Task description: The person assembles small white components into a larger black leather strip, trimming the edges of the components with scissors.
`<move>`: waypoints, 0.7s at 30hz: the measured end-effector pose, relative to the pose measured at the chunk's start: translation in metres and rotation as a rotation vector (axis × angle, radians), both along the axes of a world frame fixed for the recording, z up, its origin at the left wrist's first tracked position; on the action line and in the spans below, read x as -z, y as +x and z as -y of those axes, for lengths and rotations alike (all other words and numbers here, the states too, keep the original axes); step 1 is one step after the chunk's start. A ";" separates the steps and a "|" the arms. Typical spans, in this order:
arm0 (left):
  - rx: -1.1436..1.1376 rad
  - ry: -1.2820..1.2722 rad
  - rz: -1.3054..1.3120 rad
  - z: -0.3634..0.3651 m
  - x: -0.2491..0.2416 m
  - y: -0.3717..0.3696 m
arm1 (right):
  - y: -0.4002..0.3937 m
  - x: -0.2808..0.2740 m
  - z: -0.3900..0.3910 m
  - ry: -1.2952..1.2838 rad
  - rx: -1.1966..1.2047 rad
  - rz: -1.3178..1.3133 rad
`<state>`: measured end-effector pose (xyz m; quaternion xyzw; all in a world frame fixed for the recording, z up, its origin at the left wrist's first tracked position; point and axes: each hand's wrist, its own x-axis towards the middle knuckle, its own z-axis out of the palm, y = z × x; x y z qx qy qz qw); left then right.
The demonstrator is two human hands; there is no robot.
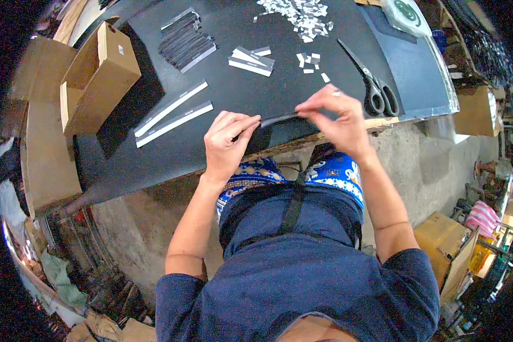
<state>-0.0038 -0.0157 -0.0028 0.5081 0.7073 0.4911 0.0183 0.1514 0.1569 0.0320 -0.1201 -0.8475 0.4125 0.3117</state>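
Between my two hands a short dark strip [277, 119] is stretched over the table's near edge. My left hand [227, 141] pinches its left end with thumb and fingertips. At the other end, my right hand [341, 117] grips it in the same way. Two long strips with white bands [174, 124] lie to the left of my left hand. Ahead are a few shorter black-and-white strips [251, 61], some loose white pieces [309, 62] and a pair of black-handled scissors [376, 91], right of my right hand.
A stack of dark strips [188, 43] lies at the back, beside a heap of small white pieces [299, 14]. An open cardboard box [111, 80] stands on the left. A roll in clear wrapping [404, 14] sits at the far right. Cartons [442, 239] stand on the floor.
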 end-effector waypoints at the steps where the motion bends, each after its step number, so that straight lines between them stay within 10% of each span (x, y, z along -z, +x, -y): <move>1: -0.002 0.000 0.002 0.000 0.001 0.000 | -0.003 0.004 0.005 0.032 -0.042 -0.006; 21: -0.001 -0.033 0.028 0.002 0.000 -0.002 | -0.015 0.032 0.018 0.338 0.029 -0.001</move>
